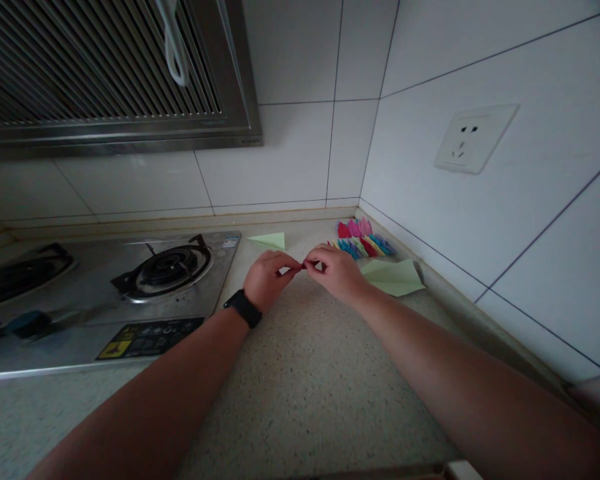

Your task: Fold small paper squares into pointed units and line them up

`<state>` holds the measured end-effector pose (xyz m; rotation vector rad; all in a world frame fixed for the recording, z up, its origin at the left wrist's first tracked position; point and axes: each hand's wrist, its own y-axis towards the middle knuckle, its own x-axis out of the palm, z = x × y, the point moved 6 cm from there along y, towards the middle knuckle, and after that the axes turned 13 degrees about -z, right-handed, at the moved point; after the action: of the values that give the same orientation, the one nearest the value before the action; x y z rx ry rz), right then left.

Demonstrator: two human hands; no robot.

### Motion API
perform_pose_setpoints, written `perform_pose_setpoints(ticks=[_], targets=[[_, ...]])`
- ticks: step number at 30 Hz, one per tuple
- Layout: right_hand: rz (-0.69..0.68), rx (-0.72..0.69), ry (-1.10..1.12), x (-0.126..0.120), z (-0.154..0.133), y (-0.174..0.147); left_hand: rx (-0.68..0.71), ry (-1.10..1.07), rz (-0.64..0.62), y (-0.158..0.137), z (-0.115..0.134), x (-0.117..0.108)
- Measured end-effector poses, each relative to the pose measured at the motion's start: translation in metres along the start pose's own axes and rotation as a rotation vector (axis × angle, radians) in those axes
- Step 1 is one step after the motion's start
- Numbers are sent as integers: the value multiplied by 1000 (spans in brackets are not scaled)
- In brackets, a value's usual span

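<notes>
My left hand [271,277], with a black watch [243,308] on the wrist, and my right hand [338,272] meet fingertip to fingertip over the counter. Both are closed in a pinch on a small dark red piece [304,266], mostly hidden by the fingers; its exact kind does not show. Behind my right hand stand rows of small colourful pieces [365,247] in blue, red, yellow and pink. A pale green folded paper [396,277] lies beside my right wrist. Another pale green paper [273,241], folded to a point, rests behind my left hand.
A gas stove [95,293] with black burner supports takes up the left side. Above it hangs a range hood [250,127] with a white cord [176,57]. Tiled walls meet in the corner behind the speckled counter [305,387]; a socket [475,140] is on the right wall.
</notes>
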<state>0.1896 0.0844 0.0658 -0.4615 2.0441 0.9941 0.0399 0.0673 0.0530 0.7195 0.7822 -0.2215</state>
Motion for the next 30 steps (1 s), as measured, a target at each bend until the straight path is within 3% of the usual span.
perform_pose_setpoints(ticks=[15, 24, 30], targets=[[-69, -64, 20, 3, -9, 0, -43, -78, 2, -2, -4, 1], [57, 59, 98, 1, 6, 0, -153, -192, 98, -3, -17, -1], [8, -28, 118, 4, 4, 1, -157, -175, 89, -3, -17, -1]])
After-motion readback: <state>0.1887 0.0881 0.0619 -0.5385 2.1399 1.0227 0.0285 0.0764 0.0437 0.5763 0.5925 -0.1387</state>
